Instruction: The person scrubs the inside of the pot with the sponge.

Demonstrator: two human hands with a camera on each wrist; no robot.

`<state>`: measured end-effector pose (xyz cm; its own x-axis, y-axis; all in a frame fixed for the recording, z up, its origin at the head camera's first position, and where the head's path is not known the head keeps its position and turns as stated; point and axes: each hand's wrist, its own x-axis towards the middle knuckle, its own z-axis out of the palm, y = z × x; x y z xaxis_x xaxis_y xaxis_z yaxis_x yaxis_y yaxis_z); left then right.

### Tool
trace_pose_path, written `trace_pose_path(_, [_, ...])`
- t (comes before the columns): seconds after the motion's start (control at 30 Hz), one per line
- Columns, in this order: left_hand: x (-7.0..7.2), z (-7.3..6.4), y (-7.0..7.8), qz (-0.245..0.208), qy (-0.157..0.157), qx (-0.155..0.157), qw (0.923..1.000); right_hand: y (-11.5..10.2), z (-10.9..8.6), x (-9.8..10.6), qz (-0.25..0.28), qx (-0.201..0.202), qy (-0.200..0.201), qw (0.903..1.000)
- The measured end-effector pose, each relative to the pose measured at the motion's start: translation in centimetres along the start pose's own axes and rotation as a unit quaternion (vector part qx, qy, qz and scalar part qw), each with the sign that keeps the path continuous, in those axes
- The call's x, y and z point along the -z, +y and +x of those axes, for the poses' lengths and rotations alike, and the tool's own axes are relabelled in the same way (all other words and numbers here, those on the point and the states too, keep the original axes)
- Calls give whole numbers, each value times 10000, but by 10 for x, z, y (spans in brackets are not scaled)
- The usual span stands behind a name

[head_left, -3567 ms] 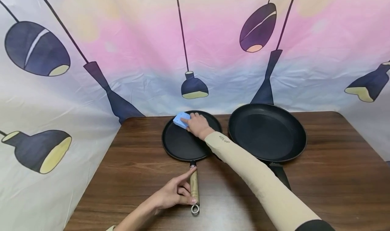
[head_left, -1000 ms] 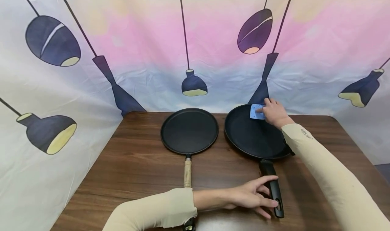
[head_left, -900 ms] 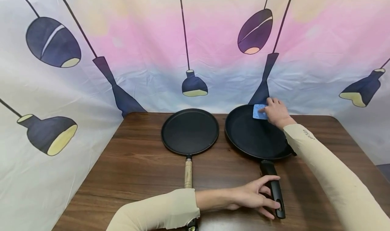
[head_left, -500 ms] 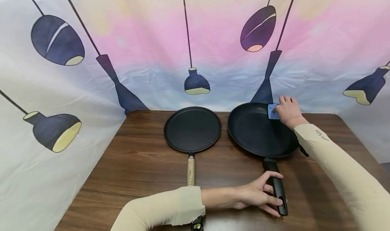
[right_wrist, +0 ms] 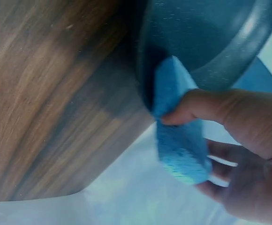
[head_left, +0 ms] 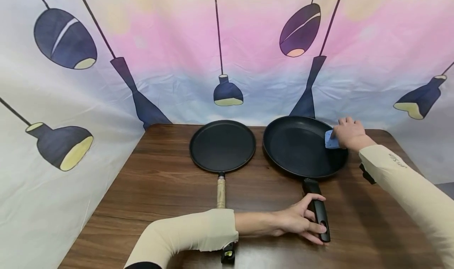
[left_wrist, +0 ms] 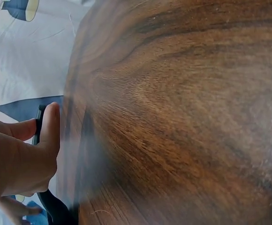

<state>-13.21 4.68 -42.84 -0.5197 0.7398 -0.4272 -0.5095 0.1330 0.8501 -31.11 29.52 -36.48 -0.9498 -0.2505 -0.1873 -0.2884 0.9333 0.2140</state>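
My right hand (head_left: pixel 349 134) grips a blue sponge (head_left: pixel 331 139) between thumb and fingers at the right inner wall of the large black frying pan (head_left: pixel 298 150). The right wrist view shows the sponge (right_wrist: pixel 178 126) lying across the pan's rim (right_wrist: pixel 145 93). Lower down, my left hand (head_left: pixel 301 221) holds the pan's black handle (head_left: pixel 319 212), thumb near the hanging hole and index finger over the upper part. In the left wrist view this hand (left_wrist: pixel 28 159) is at the left edge, pinching the handle (left_wrist: pixel 54 206).
A flat black griddle pan (head_left: pixel 222 146) with a wooden handle (head_left: pixel 221 192) lies to the left on the brown table (head_left: pixel 159 182); my left forearm crosses over the handle's lower end. Behind the table hangs a cloth (head_left: pixel 177 44) printed with lamps.
Earlier, the sponge was on the griddle pan and the left hand at its wooden handle. Both hands moved to the frying pan; lately the sponge has slid right along its far wall.
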Motion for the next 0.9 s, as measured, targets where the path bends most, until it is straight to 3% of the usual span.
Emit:
trace_pose_path(0.17, [1, 1, -2, 30, 115, -85, 9999, -2, -11, 16, 516, 170, -1028, 9932])
trace_pose_path(0.37, [-5, 3, -3, -572, 70, -21, 9983, -6, -20, 26, 934, 630, -2277, 9672])
trace_pose_path(0.53, [-4, 5, -4, -745, 45, -48, 9972, -15, -19, 31, 1634, 931, -3117, 9314])
trace_pose_path(0.73, [-3, 6, -5, -615, 1, -94, 9981, -25, -12, 30, 2280, 1278, -3656, 8933])
trace_pose_path(0.9, [-2, 6, -4, -598, -119, -72, 9981, -34, -1, 23, 3278, 1750, -3975, 8390])
